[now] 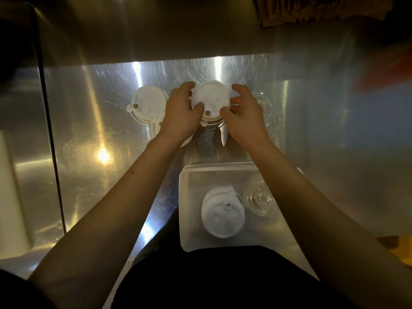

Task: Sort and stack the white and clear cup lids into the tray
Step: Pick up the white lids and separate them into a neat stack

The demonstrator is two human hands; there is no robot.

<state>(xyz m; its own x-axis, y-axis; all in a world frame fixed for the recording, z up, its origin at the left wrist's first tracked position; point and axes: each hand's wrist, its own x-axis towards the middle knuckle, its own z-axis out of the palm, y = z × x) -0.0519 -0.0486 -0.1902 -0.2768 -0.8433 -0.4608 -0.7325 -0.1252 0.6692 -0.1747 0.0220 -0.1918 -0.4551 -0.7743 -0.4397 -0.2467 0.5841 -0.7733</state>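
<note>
A stack of white lids (210,97) sits at the middle of the steel counter. My left hand (181,112) grips its left side and my right hand (243,112) holds its right side. More white lids (148,105) lie to the left, partly on clear lids. Clear lids (270,112) lie to the right, partly hidden by my right hand. Near me stands a translucent tray (189,230) holding a stack of white lids (223,212) and a stack of clear lids (260,199) beside it.
The steel counter (100,130) has a raised back wall. A dark seam runs down its left side, with a pale object (11,197) beyond it. A yellow object (399,248) shows at the right edge.
</note>
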